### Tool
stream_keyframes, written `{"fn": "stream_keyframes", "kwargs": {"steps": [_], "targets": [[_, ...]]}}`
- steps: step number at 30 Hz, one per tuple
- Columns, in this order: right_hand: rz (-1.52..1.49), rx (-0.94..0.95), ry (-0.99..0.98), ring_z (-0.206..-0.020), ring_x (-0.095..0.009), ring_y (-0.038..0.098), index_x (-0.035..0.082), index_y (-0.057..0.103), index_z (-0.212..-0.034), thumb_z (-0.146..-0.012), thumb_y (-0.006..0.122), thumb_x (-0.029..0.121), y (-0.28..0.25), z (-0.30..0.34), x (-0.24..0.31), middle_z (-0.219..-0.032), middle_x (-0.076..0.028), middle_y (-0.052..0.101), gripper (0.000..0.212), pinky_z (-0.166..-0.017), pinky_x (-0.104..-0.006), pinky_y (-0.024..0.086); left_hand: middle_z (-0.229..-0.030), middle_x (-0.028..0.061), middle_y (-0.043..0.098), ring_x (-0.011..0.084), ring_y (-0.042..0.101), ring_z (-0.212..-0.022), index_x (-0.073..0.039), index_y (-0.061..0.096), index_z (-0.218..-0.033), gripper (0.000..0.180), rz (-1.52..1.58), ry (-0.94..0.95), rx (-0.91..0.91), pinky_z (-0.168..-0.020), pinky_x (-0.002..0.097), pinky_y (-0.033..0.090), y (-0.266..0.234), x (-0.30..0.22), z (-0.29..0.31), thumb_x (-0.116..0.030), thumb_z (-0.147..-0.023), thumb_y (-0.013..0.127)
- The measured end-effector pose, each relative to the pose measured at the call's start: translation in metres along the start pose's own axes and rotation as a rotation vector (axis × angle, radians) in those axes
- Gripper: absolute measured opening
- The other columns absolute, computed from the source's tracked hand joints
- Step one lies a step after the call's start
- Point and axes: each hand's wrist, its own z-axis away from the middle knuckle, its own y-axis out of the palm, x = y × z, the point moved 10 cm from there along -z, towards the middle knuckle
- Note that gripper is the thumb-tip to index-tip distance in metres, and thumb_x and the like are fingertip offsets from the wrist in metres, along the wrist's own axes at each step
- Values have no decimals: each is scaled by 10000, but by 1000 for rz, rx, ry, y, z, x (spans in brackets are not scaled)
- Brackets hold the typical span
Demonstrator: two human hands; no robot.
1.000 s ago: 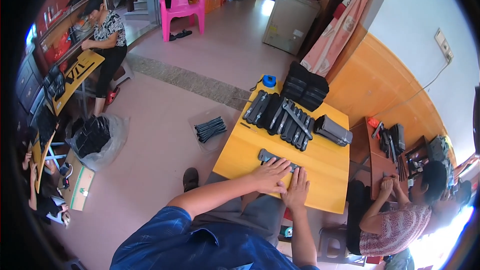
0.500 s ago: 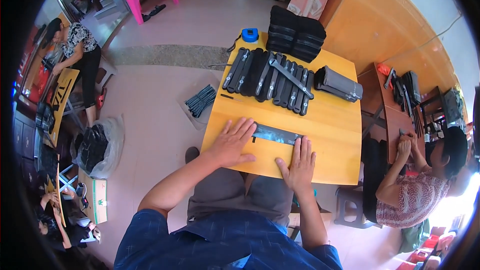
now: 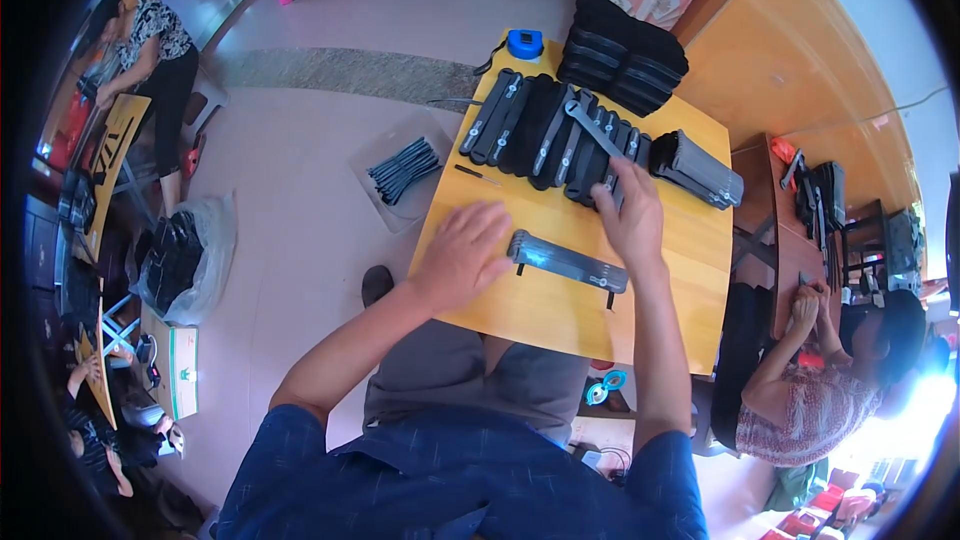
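On the yellow table [image 3: 570, 325], a grey banded stack [image 3: 572, 263] lies crosswise in front of the person, two short dark tabs [image 3: 611, 301] poking out beneath its near edge; that spot probably lets both hands work it square-on. The left hand [image 3: 462, 252] is beside the stack's left end, blurred, its grip open and empty. The right hand [image 3: 634, 212] reaches past the other end toward a row of dark strips [image 3: 545, 135] — whether its grip closes on the slanting strip [image 3: 592, 130] there, one cannot tell. The row and the black bundle [image 3: 622, 55] sit farther back, seemingly to leave the near side free — yet within reach.
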Motion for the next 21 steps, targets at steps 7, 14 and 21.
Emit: {"fn": "stream_keyframes", "kwargs": {"steps": [7,14,21], "targets": [[135,25,62,-1089,-399,683,21,695,-1248,-917,742,200,52,-61,-38,-1187,-205,717,379,-959,-470,548,-1354,127,618,333,542,-1307,-14,619,-1323,478,-113,-105,-262,-1111,449,450,-36,54,-30,-131,-874,735],[220,144,188,-1094,-364,693,84,715,-1248,-940,728,200,77,-70,-57,-1178,-177,720,329,-951,-448,557,-1121,93,663,296,611,-1122,-21,681,-1206,329,-195,-62,-259,-964,432,515,-21,65,-37,-86,-883,685],[88,148,207,-1116,-392,672,61,695,-1202,-965,699,183,78,-77,-76,-1198,-198,695,266,-958,-457,545,-1003,93,635,298,614,-1019,-57,653,-975,83,-229,-56,-211,-876,435,513,-14,67,-34,-95,-902,656]]}}
